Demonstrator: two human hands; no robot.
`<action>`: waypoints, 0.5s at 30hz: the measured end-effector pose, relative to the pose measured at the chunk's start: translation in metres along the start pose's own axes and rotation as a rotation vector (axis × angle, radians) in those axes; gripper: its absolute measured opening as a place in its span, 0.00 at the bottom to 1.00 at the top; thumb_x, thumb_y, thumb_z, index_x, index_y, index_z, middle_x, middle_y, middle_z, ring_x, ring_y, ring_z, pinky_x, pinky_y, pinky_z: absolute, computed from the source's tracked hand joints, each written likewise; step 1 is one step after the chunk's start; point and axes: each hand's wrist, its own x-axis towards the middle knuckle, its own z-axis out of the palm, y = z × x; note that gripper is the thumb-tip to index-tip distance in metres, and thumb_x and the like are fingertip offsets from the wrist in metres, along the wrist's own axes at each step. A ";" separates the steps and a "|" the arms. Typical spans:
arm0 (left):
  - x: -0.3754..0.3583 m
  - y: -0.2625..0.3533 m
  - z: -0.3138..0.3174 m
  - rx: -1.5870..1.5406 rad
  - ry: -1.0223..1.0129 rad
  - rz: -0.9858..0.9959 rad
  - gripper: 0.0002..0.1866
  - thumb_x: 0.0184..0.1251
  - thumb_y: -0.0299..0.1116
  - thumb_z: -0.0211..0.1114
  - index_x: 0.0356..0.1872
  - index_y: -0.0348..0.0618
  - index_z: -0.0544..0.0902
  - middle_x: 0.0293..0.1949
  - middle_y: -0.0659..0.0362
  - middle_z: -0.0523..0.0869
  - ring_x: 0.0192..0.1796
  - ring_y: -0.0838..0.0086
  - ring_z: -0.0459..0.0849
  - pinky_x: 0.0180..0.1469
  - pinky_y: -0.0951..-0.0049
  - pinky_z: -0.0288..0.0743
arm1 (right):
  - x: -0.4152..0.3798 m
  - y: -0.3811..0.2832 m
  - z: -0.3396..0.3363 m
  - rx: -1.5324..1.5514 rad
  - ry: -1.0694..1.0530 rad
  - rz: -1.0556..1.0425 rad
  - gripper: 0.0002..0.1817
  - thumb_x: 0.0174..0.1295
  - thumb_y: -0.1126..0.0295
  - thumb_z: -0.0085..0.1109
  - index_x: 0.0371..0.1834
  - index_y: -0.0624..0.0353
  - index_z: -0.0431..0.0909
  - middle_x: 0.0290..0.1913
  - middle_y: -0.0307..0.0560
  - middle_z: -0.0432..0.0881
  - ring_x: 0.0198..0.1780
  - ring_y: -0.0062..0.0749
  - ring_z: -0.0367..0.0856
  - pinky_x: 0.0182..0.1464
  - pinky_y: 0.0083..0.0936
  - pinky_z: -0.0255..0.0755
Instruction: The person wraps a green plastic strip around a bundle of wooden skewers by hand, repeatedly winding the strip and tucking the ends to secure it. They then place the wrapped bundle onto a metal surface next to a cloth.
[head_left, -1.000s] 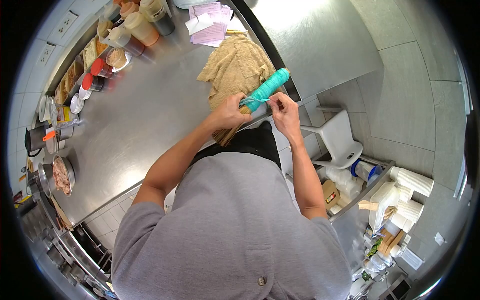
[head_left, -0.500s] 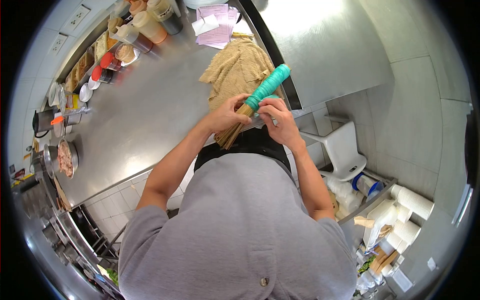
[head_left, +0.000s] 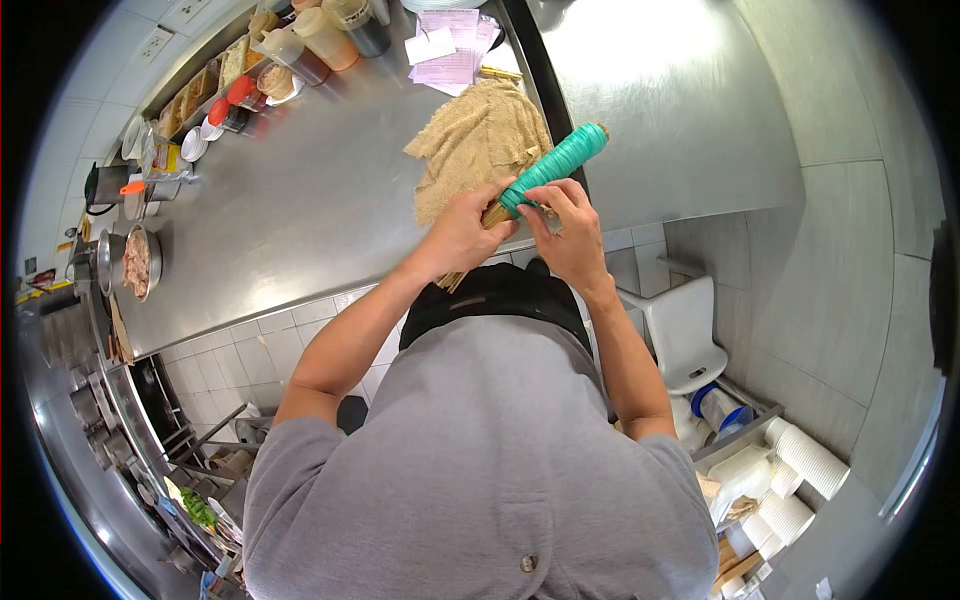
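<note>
A bundle of thin brown sticks, its upper part wrapped in green strip [head_left: 566, 155], slants up to the right over the counter's front edge. My left hand [head_left: 468, 228] is closed round the bundle just below the wrapping, with stick ends showing beneath it. At the lower end of the wrapping, my right hand [head_left: 566, 228] has thumb and fingers pinched on the green strip. Behind the bundle a crumpled tan cloth [head_left: 465, 150] lies on the metal counter [head_left: 310, 180].
Pink papers [head_left: 447, 55] lie beyond the cloth. Bottles [head_left: 325, 40] and red-lidded jars [head_left: 245, 93] line the counter's back left. A bowl of meat [head_left: 140, 263] is far left. A white chair [head_left: 685, 335] stands right, near stacked white cups [head_left: 810, 455].
The bundle and both hands have shifted slightly up and right in view. My right fingers have moved onto the wrapping's lower end, and the loose green strip near them no longer shows.
</note>
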 end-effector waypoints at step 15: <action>0.001 0.029 0.008 0.704 -0.036 0.088 0.31 0.59 0.27 0.64 0.68 0.43 0.73 0.39 0.47 0.85 0.44 0.49 0.84 0.47 0.51 0.77 | 0.055 -0.006 -0.031 -0.012 -0.358 0.069 0.03 0.71 0.77 0.52 0.40 0.62 0.68 0.33 0.47 0.74 0.34 0.37 0.76 0.39 0.34 0.75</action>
